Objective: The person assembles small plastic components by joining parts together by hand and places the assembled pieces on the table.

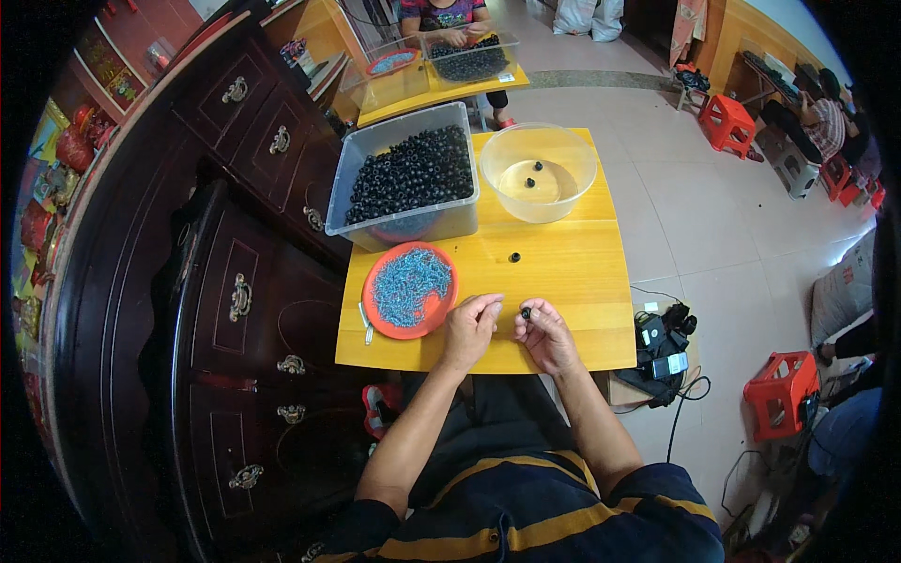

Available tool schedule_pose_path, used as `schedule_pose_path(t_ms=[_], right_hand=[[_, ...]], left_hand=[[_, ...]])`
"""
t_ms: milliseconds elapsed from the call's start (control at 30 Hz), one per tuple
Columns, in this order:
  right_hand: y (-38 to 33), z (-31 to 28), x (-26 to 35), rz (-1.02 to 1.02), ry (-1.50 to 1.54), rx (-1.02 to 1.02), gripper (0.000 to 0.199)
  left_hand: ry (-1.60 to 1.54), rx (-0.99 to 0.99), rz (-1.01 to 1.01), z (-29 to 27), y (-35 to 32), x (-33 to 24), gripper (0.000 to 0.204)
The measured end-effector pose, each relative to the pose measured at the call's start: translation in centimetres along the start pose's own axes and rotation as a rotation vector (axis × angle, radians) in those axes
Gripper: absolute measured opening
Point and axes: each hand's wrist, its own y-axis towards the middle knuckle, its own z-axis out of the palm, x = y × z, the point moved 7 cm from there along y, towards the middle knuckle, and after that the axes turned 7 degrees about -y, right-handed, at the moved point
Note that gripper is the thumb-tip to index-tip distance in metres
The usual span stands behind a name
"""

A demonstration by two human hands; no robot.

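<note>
On the yellow bench (563, 281), an assembly step is judged to be in hand, calling next for fine alignment at the fingertips. A bin of black beads (408, 174) and a red dish of blue pins (409, 289) stand beyond the left hand (469, 324), closed in a pinch whose content cannot be told. A black bead (526, 313) is gripped by the right hand (546, 333).

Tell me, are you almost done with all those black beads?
Barely started. Only two beads lie in the clear bowl, and one sits loose on the table. The right hand pinches another beside the left hand. The bin looks full, and the red plate holds many blue bits.
</note>
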Motion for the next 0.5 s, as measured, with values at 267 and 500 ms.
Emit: schedule_pose_path(t_ms=[267,500], right_hand=[[0.2,0.6,-0.4,-0.013,-0.046,0.016,0.017],[0.2,0.8,-0.1,-0.019,-0.115,0.039,0.016]], left_hand=[[0.071,0.04,0.182,0.8,-1.7,-1.9,0.019],[-0.077,-0.01,0.056,-0.5,-2.7,-1.0,0.014]])
